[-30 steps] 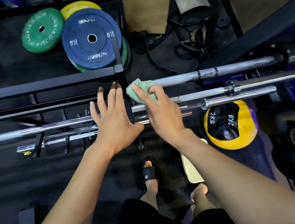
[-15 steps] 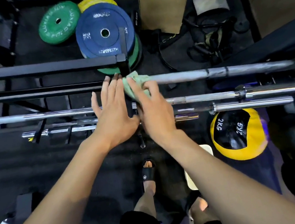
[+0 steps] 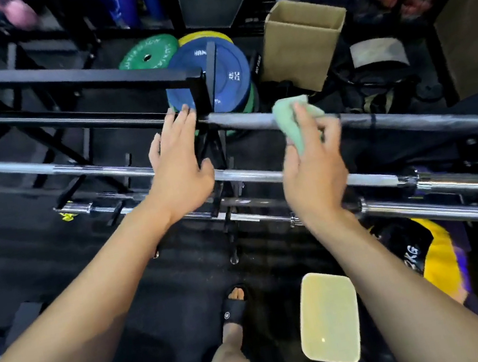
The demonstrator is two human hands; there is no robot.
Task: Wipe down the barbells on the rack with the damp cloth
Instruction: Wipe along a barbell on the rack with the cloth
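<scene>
Several barbells lie across a black rack (image 3: 202, 91). The top barbell (image 3: 412, 118) is dull grey and runs from centre to the right edge. A chrome barbell (image 3: 95, 169) lies below it, and a lower chrome barbell (image 3: 443, 207) below that. My right hand (image 3: 312, 171) holds a light green cloth (image 3: 292, 122) against the top barbell, right of the rack post. My left hand (image 3: 179, 165) is flat with straight fingers, its fingertips at the dark left part of the top bar beside the post.
Blue and green weight plates (image 3: 228, 71) lean behind the rack, next to a cardboard box (image 3: 302, 42). A yellow and black medicine ball (image 3: 429, 255) sits at lower right. A pale yellow rectangular tub (image 3: 329, 318) lies on the black floor by my sandalled foot (image 3: 236, 307).
My right hand has slid the cloth to the right along the top barbell, away from the rack post. My left hand stays by the post. The view has tilted.
</scene>
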